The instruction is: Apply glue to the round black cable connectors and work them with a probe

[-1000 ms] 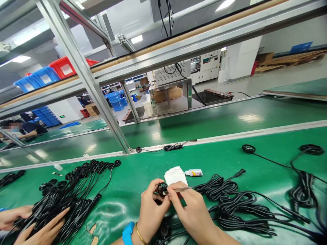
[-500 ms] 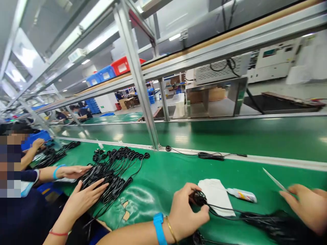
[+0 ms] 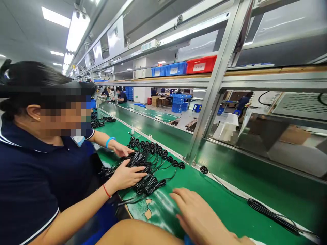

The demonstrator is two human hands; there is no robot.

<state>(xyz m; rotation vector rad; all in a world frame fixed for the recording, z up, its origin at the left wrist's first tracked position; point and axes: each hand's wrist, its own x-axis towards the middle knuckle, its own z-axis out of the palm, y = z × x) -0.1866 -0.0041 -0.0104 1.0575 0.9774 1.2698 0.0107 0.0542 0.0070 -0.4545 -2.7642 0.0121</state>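
Observation:
My right hand (image 3: 201, 217) reaches in from the lower right over the green table, its thumb and fingers apart and nothing visible between them. My left forearm (image 3: 138, 233) crosses the bottom edge, with a blue band (image 3: 188, 240) at the wrist. Only a sliver of my left hand (image 3: 244, 240) shows at the bottom, its fingers and anything in them hidden. Nearest to my right hand, on its left, lies a pile of coiled black cables (image 3: 150, 182) with round black ends (image 3: 175, 163).
A person at the left has one hand (image 3: 130, 175) on the cable pile and the other (image 3: 121, 149) beside it. Along the rail lies another bundled cable (image 3: 273, 214) with a round end (image 3: 203, 169). A metal post (image 3: 206, 112) rises behind; a red bin (image 3: 201, 64) sits on the shelf.
The view has swung left. My right hand has moved left, across my left wrist, and the thin white tool it held is out of sight. My left hand has mostly left the view.

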